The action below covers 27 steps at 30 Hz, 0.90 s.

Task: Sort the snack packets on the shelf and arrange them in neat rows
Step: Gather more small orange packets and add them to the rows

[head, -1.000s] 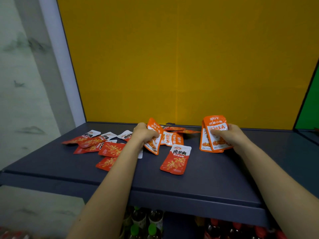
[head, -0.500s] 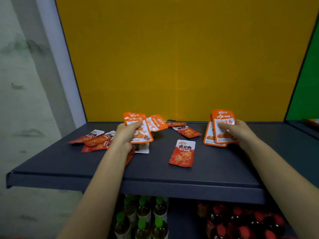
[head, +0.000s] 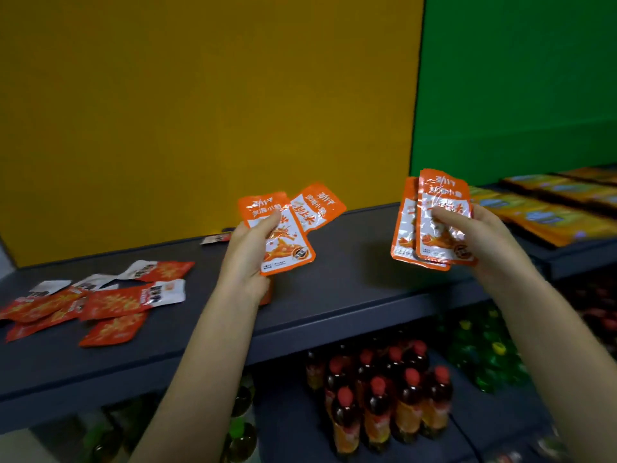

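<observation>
Mid-sort: left hand (head: 247, 259) pinches two glossy orange plastic snack packets (head: 287, 246), right hand (head: 493, 242) grips a matching orange stack (head: 438, 190) at centre right; next, probably combine them.

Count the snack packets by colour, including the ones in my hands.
Orange packets: 4, two in the left hand, two showing in the right hand.
Red packets on the shelf: at least 7; they overlap.
Total: at least 11.
</observation>
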Motion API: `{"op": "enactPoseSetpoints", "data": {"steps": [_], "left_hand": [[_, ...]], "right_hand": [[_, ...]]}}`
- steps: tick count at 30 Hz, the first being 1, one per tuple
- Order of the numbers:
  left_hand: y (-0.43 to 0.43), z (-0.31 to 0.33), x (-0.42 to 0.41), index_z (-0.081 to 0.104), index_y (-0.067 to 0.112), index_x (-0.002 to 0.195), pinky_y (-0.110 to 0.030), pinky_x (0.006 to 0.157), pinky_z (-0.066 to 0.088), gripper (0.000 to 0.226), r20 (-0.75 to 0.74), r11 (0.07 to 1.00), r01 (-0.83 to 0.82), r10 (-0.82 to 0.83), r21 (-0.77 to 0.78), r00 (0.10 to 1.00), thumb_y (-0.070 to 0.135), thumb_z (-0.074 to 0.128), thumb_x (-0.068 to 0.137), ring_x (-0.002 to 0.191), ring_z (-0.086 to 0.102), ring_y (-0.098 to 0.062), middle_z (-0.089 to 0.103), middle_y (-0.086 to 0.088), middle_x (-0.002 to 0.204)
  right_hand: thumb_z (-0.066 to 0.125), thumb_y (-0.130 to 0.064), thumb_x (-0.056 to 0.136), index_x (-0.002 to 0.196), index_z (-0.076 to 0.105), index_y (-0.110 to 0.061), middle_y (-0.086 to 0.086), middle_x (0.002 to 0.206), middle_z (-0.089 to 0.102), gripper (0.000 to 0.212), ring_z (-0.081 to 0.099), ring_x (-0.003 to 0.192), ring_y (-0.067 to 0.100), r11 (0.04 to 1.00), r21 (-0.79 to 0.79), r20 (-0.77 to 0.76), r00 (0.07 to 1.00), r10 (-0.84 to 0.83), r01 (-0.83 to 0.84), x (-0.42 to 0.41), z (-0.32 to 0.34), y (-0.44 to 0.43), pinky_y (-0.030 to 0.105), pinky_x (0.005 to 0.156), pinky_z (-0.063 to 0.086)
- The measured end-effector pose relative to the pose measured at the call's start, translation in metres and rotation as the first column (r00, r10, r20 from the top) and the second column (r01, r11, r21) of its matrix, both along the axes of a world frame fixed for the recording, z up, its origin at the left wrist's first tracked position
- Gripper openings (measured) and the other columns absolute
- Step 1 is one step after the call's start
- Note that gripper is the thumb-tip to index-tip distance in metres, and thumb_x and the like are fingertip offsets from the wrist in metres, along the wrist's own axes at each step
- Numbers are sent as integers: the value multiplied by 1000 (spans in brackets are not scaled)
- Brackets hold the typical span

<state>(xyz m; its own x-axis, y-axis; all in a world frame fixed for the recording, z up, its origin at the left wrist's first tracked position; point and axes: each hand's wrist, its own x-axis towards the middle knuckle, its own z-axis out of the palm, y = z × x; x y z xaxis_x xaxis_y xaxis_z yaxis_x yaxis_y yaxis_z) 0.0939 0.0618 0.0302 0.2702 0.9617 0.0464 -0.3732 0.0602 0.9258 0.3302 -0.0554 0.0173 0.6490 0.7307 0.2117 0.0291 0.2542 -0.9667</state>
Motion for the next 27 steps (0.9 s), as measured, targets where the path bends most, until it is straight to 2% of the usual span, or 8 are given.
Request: {"op": "enactPoseSetpoints", "data": {"steps": [5, 9, 12, 16, 21, 27], "left_hand": [[-50, -19, 97, 62, 21, 88, -22, 48, 54, 1, -46, 973, 232, -233, -9, 971, 21, 61, 87, 57, 70, -9, 74, 5, 67], [-101, -42, 178, 60, 19, 88, -23, 44, 53, 2, -67, 932, 357, -361, -60, 930, 17, 59, 88, 52, 69, -11, 72, 4, 61], [-143, -61, 235, 59, 19, 85, -25, 44, 54, 5, -82, 896, 435, -442, -93, 893, 15, 57, 88, 50, 68, -12, 71, 4, 58], [-194, -88, 303, 61, 19, 84, -28, 52, 54, 8, -105, 857, 499, -512, -128, 853, 14, 56, 87, 51, 68, -13, 71, 2, 61], [-250, -112, 382, 62, 19, 90, -28, 55, 54, 7, -131, 805, 571, -591, -162, 796, 15, 57, 89, 60, 69, -15, 71, -3, 77], [-300, -128, 470, 61, 22, 86, -27, 52, 53, 7, -164, 758, 630, -652, -172, 740, 16, 58, 89, 62, 69, -15, 71, -1, 78]], "right_hand": [[63, -18, 85, 91, 64, -20, -7, 75, 74, 7, 70, 60, 6, 986, -4, -26, 985, -169, 169, 63, -18, -90, 22, 54, 52], [64, -18, 84, 99, 62, -17, -1, 82, 71, 15, 69, 60, 10, 951, -65, -77, 949, -307, 303, 115, -39, -161, 29, 60, 50], [62, -16, 86, 106, 61, -12, 2, 83, 70, 21, 67, 67, 18, 920, -115, -101, 917, -386, 375, 153, -58, -214, 30, 61, 50], [62, -17, 86, 100, 61, -15, -1, 79, 71, 14, 69, 57, 12, 880, -174, -92, 883, -461, 441, 198, -81, -278, 21, 47, 50], [63, -19, 86, 111, 60, -12, 4, 91, 70, 27, 66, 74, 20, 827, -230, -98, 833, -544, 513, 254, -95, -342, 30, 60, 48], [62, -14, 87, 106, 60, -12, 5, 91, 69, 20, 65, 75, 20, 751, -204, -132, 743, -657, 628, 319, -102, -401, 31, 65, 51]]}}
